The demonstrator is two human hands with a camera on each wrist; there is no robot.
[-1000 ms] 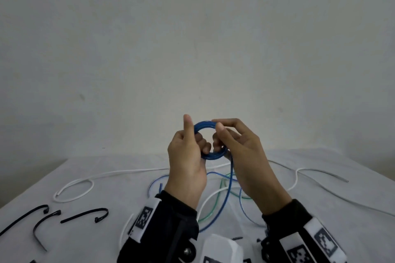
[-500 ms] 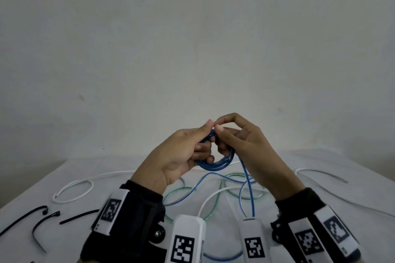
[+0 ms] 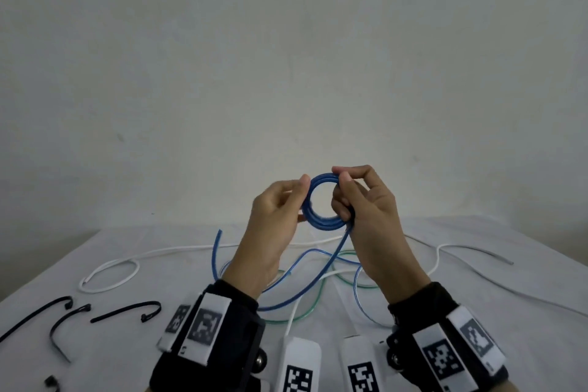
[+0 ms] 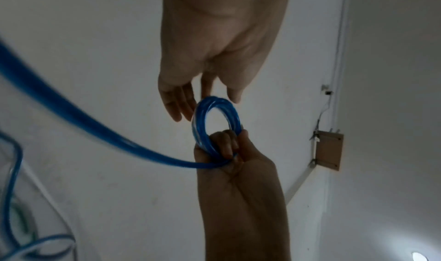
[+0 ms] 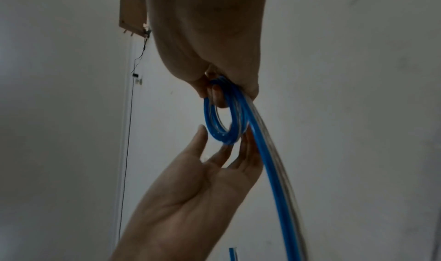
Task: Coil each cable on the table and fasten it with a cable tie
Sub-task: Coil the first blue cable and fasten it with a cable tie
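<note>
A blue cable, wound into a small coil (image 3: 324,221), is held up above the table between both hands. My right hand (image 3: 339,178) pinches the coil's top right, with its lower fingers hooked through the ring (image 5: 220,95). My left hand (image 3: 302,200) is open, thumb and straight fingers resting against the coil's left side (image 5: 224,142). The cable's loose tail (image 3: 318,277) hangs from the coil down to the table, and its free end (image 3: 218,239) sticks up at the left. Three black cable ties (image 3: 127,312) lie at the front left.
A white cable (image 3: 127,264) loops at the left and another white one (image 3: 461,247) runs off right. A green cable (image 3: 305,305) and a pale blue one (image 3: 305,254) lie tangled under my hands on the white table (image 3: 159,283). A bare wall stands behind.
The coil has risen and turned to face me. My left hand has eased from a pinch to straight fingers against it. The right hand keeps its grip.
</note>
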